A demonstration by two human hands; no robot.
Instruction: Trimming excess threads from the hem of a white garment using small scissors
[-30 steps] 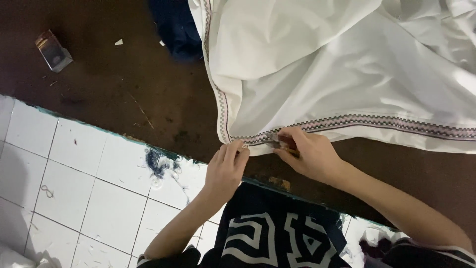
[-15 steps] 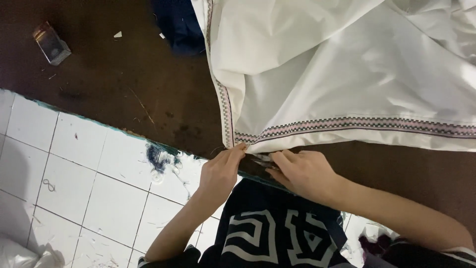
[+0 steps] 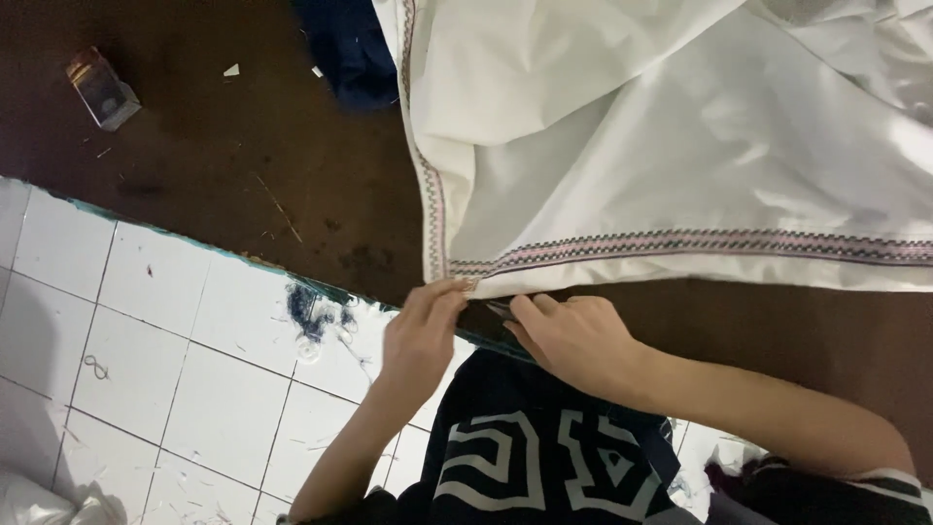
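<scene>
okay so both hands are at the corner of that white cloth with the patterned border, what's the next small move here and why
Probably a firmer pinch on the corner before anything else. The left hand only touches the white cloth at its corner, where the two runs of patterned border meet, and the right hand sits just under the hem at the edge of the dark table. Its fingertips are partly hidden.

Cloth [image 3: 632,146] on table [image 3: 243,185], its corner at both hands [image 3: 418,335] [image 3: 573,340]; small box [image 3: 100,87] far left beyond them.
</scene>
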